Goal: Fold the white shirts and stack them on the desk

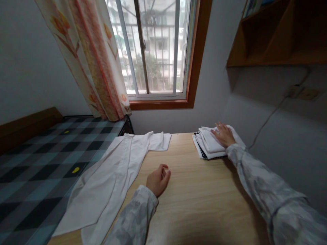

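Observation:
My right hand (223, 135) lies with fingers spread on top of a stack of folded white clothes (211, 142) at the table's far right corner. A dark patterned layer shows near the bottom of the stack. Over the middle of the table is my left hand (158, 179), its fingers loosely curled, thumb apart from them, nothing held. To its left a white long garment, possibly a shirt (107, 180), is spread along the table's left side, one end reaching the near edge. Part of it at the far end (160, 141) looks folded over.
The wooden table (194, 197) stands beside a bed with a checked cover (51, 163). Behind are a window (158, 51) and a flowered curtain (94, 61). A wooden shelf (278, 37) hangs at upper right, above a cable (267, 119) on the wall.

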Demonstrator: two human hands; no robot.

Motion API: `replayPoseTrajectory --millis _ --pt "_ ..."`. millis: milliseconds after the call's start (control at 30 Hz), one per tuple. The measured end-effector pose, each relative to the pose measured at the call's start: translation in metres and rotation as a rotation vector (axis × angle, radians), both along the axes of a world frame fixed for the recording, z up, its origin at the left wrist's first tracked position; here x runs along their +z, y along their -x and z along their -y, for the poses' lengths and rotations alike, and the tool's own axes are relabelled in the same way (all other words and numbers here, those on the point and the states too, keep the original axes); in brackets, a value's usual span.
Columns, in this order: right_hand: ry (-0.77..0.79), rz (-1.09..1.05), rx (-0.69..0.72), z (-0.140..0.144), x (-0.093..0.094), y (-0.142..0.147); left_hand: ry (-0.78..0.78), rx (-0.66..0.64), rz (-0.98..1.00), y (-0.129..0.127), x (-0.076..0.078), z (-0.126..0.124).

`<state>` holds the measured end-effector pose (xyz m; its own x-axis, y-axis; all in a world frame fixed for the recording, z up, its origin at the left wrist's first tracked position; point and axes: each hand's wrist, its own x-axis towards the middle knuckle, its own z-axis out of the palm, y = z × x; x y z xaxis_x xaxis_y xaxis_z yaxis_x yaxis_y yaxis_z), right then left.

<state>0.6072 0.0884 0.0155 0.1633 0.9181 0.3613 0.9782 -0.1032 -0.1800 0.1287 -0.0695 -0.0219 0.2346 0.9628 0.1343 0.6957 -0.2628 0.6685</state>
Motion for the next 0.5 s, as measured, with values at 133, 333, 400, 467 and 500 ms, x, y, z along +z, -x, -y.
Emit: replayPoseTrajectory --millis 133,333,400,467,500 --pt "0.228 0.015 0.109 -0.003 -0.024 0.036 -0.004 -0.003 0.001 0.001 -0.002 0.000" --pt "0.295 0.032 0.101 -0.005 -0.037 0.039 -0.001 -0.011 -0.013 0.001 -0.002 0.001" --pt "0.325 -0.011 0.095 -0.009 -0.030 0.039 -0.001 -0.005 -0.019 0.000 0.000 0.001" --pt "0.319 -0.060 0.051 -0.014 -0.025 0.042 0.001 -0.004 -0.027 0.000 0.001 0.001" --pt "0.304 -0.077 0.021 -0.015 -0.025 0.045 0.002 -0.004 -0.029 0.000 0.001 0.002"
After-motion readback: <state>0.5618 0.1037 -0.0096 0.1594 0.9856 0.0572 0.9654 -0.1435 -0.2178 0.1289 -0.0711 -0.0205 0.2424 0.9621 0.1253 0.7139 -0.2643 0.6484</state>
